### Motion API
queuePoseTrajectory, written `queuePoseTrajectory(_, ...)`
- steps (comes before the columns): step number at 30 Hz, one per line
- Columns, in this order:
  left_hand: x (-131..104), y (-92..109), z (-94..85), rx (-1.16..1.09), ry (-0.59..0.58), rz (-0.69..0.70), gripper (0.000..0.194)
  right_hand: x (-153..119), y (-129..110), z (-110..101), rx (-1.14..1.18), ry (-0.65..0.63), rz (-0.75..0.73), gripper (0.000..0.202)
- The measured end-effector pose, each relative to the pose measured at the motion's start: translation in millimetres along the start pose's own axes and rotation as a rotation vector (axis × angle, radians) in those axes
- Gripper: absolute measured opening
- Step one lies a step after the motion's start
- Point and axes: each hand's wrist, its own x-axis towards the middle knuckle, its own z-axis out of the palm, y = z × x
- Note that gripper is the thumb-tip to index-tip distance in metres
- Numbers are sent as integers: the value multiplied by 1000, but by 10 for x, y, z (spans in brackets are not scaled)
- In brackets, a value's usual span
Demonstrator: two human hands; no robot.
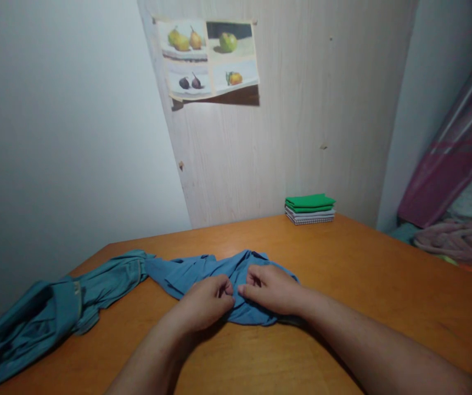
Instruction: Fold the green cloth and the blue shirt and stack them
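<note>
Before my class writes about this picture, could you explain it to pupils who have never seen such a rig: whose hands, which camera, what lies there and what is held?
There is no robot here: a person works with two bare hands. The one picture comes from a camera worn on the head, looking forward and down, so the forearms enter from the bottom and right.

On the orange-brown table lies a crumpled blue cloth. The left hand and right hand are curled closed on it and seem to pinch it, though the fingertips are hard to see. To the left lies rumpled teal fabric. At the far edge sits a folded stack, green on top. A fruit poster hangs behind.
</note>
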Motion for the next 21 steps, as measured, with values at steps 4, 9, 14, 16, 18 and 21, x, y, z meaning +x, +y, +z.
queuePoseTrajectory(4,-54,-39,-123,155,-17,41,21,-38,-34,-13,-76,-68,36,31)
queuePoseTrajectory(9,-118,-102,-284,373,13,-101,23,-27,0,4,-75,-93,64,27)
queuePoseTrajectory(14,-88,-221,-342,330,110,-131,15,-21,5,2,-43,-100,49,22)
queuePoseTrajectory(16,-51,-203,-302,172,178,-48,10,-24,-6,2,-33,-97,54,21)
queuePoseTrajectory(18,-18,-123,-223,-29,203,50,7,-26,-16,9,-24,-97,63,20)
queuePoseTrajectory(21,16,33,-57,-237,152,124,11,-23,-12,37,5,-98,60,18)
